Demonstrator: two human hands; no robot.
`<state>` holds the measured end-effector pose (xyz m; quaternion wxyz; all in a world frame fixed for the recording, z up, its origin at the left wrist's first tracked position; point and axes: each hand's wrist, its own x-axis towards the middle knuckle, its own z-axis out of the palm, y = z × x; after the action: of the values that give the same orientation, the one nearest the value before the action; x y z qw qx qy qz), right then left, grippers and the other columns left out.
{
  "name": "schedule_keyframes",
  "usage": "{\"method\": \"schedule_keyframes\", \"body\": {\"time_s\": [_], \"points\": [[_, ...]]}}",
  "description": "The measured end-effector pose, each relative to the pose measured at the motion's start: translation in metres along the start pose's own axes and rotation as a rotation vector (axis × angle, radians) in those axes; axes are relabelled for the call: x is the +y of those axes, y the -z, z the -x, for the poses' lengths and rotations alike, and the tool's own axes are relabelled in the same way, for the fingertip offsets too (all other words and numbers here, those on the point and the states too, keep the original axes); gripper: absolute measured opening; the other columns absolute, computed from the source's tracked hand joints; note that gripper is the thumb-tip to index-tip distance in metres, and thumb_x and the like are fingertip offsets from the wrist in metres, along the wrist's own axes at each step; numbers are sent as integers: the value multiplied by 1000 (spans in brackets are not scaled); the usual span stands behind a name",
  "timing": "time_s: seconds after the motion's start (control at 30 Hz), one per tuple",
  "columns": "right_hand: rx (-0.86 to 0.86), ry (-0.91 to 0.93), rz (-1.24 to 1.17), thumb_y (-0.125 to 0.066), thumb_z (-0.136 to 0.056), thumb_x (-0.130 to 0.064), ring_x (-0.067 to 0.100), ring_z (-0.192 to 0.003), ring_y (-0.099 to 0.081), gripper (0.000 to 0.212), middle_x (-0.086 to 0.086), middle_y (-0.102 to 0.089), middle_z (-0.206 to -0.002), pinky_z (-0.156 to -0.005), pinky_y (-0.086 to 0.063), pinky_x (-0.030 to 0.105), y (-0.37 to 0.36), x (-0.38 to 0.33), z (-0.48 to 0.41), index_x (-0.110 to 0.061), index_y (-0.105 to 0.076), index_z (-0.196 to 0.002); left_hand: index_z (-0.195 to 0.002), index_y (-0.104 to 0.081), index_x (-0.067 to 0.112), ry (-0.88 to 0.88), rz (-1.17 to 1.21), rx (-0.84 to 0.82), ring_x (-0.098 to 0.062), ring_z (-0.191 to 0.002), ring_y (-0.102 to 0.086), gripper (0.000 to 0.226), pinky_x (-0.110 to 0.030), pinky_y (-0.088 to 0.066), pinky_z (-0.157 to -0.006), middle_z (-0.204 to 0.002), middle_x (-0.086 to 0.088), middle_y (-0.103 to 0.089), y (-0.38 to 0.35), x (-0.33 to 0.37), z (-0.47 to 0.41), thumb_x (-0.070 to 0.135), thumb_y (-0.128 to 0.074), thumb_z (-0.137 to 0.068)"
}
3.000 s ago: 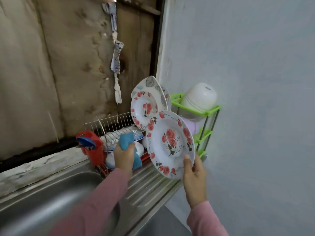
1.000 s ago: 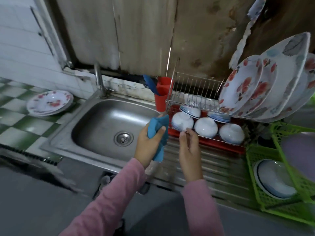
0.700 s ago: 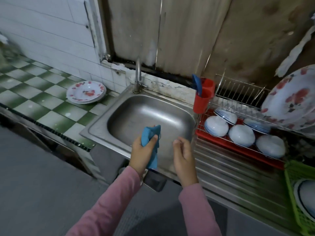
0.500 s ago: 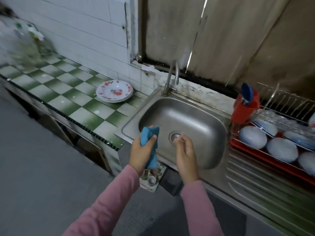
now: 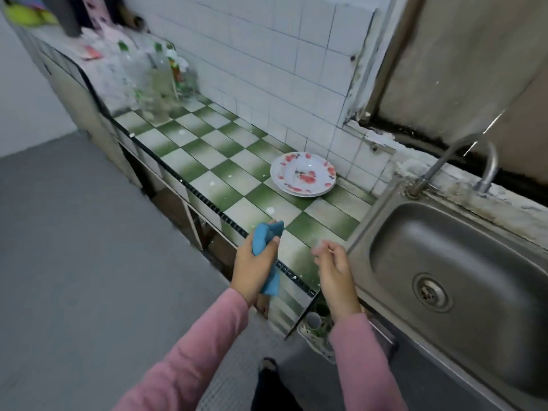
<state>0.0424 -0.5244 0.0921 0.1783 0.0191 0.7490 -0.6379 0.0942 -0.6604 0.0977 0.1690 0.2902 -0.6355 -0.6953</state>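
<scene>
Over counter (image 5: 207, 155) edge, L hand (image 5: 255, 268) grips blue cloth (image 5: 264, 235); R hand (image 5: 338, 274) fingers relaxed, empty.

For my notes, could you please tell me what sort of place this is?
Likely a home kitchen: a stainless steel sink with a curved metal tap, a green checked tile counter, and white flowered plates.

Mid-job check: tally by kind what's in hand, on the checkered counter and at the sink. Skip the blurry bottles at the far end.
Blue cloth: 1, gripped in the left hand
Floral plates: 2, stacked, judging by the rims
Sink: 1
Tap: 1
Total: 5
</scene>
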Motion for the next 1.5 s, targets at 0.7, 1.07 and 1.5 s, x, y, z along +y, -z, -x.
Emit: {"method": "schedule_keyframes", "body": {"time_s": [0.7, 1.07, 1.5], "points": [[492, -264, -74, -60, -99, -27, 21, -115, -58, 44, 3, -60, -128, -98, -50, 36, -125, -18, -304, -7, -48, -136, -88, -55, 38, 35, -189, -179, -22, -76, -56, 16, -34, -50, -71, -90, -4, -62, 6, 46, -327, 24, -57, -97], [697, -593, 132, -75, -86, -42, 40, -127, -47, 85, 23, -42, -140, -103, -46, 47, -125, 0, -380, 0, -30, -144, -90, -58, 28, 88, -229, -356, -10, -77, -59, 14, -16, -47, -61, -85, 6, -62, -14, 42, -416, 15, -59, -96], [838, -679, 17, -62, -95, -8, 44, -119, -55, 42, 25, -54, -132, -101, -48, 50, -120, -9, -389, -1, -40, -130, -99, -56, 30, 176, -232, -594, -11, -86, -59, 12, -24, -47, -70, -94, 5, -62, -15, 49, -485, 19, -59, -97]]}}
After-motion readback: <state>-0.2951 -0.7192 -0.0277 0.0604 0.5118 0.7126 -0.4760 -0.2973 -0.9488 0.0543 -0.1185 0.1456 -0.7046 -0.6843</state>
